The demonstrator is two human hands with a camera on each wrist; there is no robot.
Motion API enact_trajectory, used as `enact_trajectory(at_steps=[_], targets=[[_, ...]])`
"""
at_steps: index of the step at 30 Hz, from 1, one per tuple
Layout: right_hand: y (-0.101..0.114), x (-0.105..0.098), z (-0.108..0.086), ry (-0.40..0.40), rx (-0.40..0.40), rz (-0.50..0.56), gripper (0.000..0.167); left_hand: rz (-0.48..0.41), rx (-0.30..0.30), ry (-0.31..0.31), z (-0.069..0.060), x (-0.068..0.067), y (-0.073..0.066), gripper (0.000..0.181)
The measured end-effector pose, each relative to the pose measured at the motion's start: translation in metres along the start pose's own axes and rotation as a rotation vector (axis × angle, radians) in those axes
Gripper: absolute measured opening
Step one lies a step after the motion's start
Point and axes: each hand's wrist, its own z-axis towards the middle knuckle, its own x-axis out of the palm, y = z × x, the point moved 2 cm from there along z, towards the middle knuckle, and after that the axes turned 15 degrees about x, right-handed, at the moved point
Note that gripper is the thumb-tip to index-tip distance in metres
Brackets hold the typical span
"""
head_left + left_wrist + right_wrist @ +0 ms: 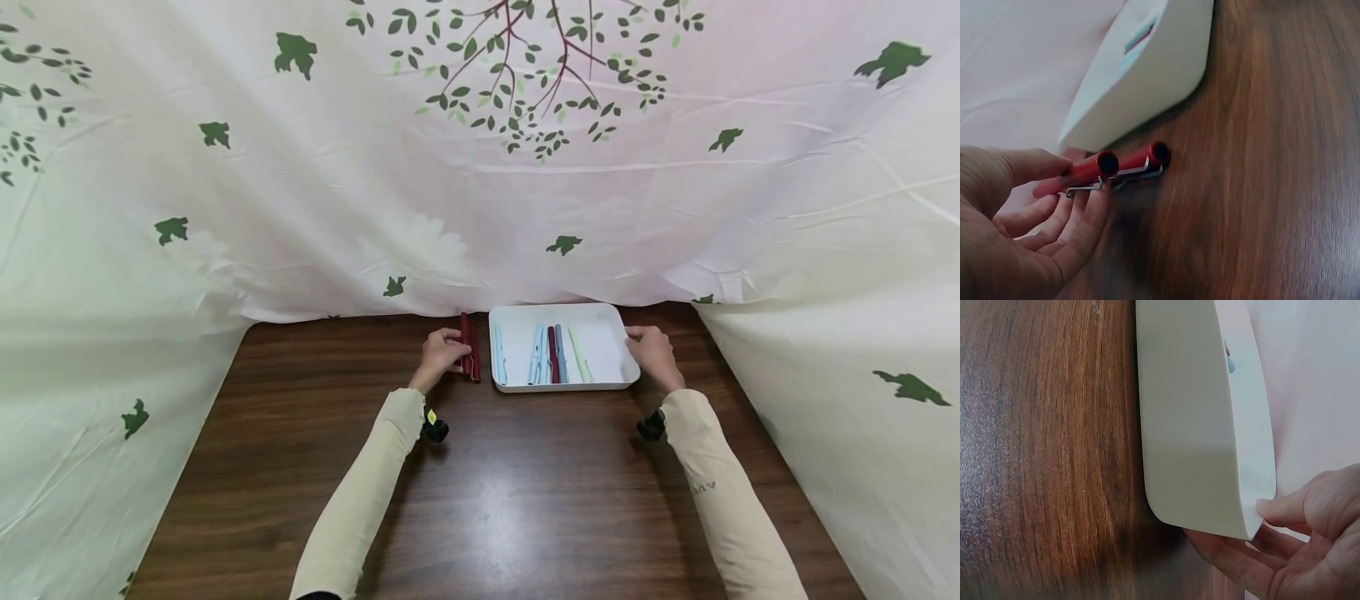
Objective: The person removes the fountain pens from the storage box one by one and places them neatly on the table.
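the left hand (441, 354) is pinching a red pen (1088, 170) between thumb and fingers, just left of the white tray (525, 317). a second red pen (1141, 156) is sitting beside it, on the tray side; i can't tell whether the fingers are touching that one too. the right hand (651, 350) is gripping the tray's right end, its thumb hooking over the rim. the tray is resting on the worktop (495, 508), near the curtain (465, 208), holding blue, red and green pens (579, 354).

Room on table (540, 475) betw. forearms (356, 504) — red pens (476, 354) + L hand (439, 353) just L of tray (562, 387), curtain (480, 208) behind
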Motion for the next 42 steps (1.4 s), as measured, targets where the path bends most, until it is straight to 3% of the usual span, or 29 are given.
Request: enact_trajectory(at_steps=[7, 14, 31, 33, 36, 40, 42], targets=[[-0.001, 0.000, 0.000, -0.005, 0.008, 0.005, 0.041, 0.154, -0.057, 0.004, -0.002, -0.003, 0.011, 0.040], [-0.001, 0.001, 0.001, -0.006, 0.004, 0.011, 0.041, 0.364, -0.046, 0.000, -0.001, -0.003, 0.010, 0.035], [0.001, 0.002, 0.000, 0.012, 0.007, 0.024, 0.041, 0.430, -0.044, -0.004, -0.001, -0.001, 0.012, 0.030], [0.002, 0.003, 0.000, 0.011, 0.011, 0.020, 0.041, 0.436, -0.033, -0.023, -0.001, -0.001, 0.012, 0.029], [0.002, 0.003, 0.001, 0.012, 0.011, 0.025, 0.041, 0.446, 0.007, -0.104, -0.002, -0.003, 0.013, 0.028], [0.004, 0.005, -0.001, 0.003, 0.000, 0.036, 0.041, 0.424, 0.096, -0.216, -0.003, -0.003, 0.013, 0.030], [0.006, 0.006, -0.001, 0.002, 0.001, 0.032, 0.041, 0.419, 0.159, -0.228, -0.004, -0.001, 0.012, 0.031]])
